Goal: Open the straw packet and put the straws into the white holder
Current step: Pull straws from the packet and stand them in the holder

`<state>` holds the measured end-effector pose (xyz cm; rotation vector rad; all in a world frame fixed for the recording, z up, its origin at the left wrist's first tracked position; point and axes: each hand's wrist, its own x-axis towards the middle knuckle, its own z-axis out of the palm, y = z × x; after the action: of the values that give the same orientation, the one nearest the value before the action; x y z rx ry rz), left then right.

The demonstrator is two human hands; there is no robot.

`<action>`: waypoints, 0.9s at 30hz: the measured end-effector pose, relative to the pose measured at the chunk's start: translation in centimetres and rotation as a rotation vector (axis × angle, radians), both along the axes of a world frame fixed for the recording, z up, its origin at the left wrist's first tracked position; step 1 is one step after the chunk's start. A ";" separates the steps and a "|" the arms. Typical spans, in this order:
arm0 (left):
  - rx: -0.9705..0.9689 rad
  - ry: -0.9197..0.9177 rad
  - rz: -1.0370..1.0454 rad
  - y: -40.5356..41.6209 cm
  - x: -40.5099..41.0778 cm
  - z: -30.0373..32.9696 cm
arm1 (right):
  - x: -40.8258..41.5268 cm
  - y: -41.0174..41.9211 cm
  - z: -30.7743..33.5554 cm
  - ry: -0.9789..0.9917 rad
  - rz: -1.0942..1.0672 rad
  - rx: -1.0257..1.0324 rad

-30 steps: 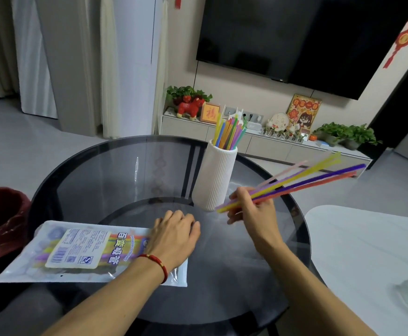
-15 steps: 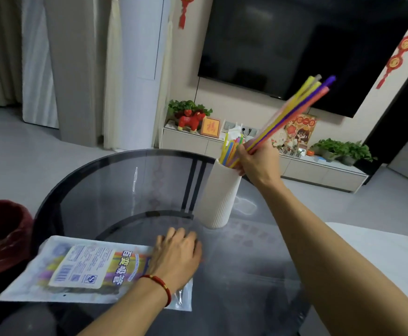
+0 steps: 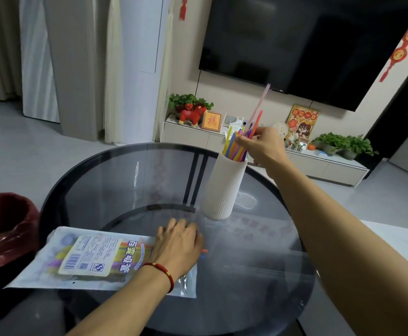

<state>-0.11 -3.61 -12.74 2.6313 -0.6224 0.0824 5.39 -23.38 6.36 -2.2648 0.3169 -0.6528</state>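
Note:
A ribbed white holder [image 3: 223,187] stands upright on the round glass table [image 3: 115,175], with several coloured straws [image 3: 234,146] poking out of its mouth. My right hand [image 3: 261,145] hovers just above the holder's rim, fingers pinched on a few straws; a pink and a red one [image 3: 258,115] still stick up high. The straw packet [image 3: 94,258] lies flat at the near left of the table, with straws inside. My left hand [image 3: 177,241] rests palm down on the packet's open right end, where two straw tips [image 3: 204,252] peek out.
A bin lined with a dark red bag [image 3: 1,226] stands left of the table. A white table [image 3: 397,241] sits at the right. Behind are a low TV cabinet [image 3: 319,166] with plants and ornaments, and a wall-mounted TV [image 3: 307,44].
My right hand carried a bunch of straws from beside the holder up over it and lowered them in; most now sit inside. The left hand stayed on the packet.

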 end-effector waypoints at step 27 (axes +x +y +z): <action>0.495 0.146 -0.397 6.3 -0.1 0.3 | -8.9 0.2 -9.7 -0.210 0.163 -0.335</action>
<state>-0.24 2.67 -12.43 2.8685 -1.2271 -0.4300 -3.49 -23.15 -3.32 -2.4747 -0.0867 -0.9019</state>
